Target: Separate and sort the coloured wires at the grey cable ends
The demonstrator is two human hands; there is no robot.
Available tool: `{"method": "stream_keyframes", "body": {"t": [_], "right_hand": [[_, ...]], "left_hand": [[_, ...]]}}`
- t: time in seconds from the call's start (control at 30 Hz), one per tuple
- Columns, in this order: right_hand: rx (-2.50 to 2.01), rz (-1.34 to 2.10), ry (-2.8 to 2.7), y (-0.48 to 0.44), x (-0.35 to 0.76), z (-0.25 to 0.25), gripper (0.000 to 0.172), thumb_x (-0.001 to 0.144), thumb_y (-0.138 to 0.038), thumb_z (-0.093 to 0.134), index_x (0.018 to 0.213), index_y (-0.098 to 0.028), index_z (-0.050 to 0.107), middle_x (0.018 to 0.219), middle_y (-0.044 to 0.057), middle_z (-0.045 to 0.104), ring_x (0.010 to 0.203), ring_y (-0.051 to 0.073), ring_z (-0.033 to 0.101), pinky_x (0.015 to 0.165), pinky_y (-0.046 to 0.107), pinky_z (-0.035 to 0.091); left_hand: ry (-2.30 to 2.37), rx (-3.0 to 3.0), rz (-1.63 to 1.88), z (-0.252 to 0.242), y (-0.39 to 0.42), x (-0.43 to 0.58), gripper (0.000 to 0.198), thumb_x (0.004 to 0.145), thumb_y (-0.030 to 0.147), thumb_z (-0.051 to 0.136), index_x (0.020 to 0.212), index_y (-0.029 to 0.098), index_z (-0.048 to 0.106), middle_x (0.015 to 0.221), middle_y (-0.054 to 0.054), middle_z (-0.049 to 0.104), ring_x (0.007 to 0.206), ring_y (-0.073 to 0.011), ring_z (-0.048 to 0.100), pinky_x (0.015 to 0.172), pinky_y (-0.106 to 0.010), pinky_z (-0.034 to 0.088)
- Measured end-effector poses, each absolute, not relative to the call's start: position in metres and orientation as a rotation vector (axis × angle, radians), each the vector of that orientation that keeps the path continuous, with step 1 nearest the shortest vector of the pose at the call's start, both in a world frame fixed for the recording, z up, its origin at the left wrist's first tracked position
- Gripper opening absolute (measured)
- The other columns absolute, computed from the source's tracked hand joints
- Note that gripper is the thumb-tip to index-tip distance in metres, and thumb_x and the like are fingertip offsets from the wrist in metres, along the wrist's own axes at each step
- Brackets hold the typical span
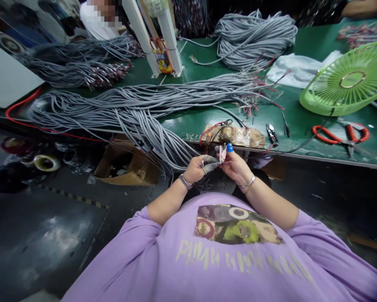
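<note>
head view: at the centre of the frame, just below the worktop's (301,126) edge, left hand (197,168) and right hand (236,168) sit close together, each grip pinched on thin wires (227,162); holding near the ends should best steady them.

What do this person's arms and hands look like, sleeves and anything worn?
Lilac sleeves end near the elbows. The left hand has grey finger covers and a silvery wristband; the right hand has a blue cover on one digit and a silvery bracelet.
</note>
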State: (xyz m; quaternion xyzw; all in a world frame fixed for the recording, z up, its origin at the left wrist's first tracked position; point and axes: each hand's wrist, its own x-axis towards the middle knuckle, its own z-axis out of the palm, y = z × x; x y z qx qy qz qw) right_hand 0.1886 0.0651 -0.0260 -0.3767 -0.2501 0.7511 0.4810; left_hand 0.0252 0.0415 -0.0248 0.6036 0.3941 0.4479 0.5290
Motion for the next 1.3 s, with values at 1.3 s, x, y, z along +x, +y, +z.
{"method": "stream_keyframes", "body": {"t": [1.3], "right_hand": [[-1.002,2.042,-0.756,0.042,0.226,-0.034,0.033,0.081,-0.050,0.069,0.086,-0.018,0.068,0.085,0.006,0.074,0.069,0.014,0.066,0.065,0.027,0.054]], "left_hand": [[0.920,1.588,0.742,-0.031,0.021,0.009,0.049,0.081,0.058,0.066,0.091,0.011,0.072,0.091,-0.010,0.073,0.085,-0.0166,0.067,0.082,-0.027,0.051]]}}
